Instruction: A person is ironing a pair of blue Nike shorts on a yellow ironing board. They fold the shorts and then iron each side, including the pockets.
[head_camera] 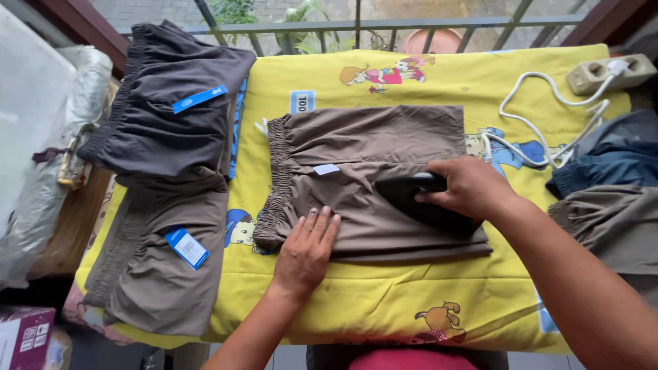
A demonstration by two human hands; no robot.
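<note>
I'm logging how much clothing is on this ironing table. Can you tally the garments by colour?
Brown shorts: 3, one under the left hand and the iron in the right hand at, one, one
Dark grey shorts: 1
Dark blue garment: 1
Total: 5

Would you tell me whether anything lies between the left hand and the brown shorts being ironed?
Nothing visible does. The left hand lies flat directly on the brown shorts, near the lower edge. The right hand holds the iron on the same shorts, further right, apart from the left hand.
</note>
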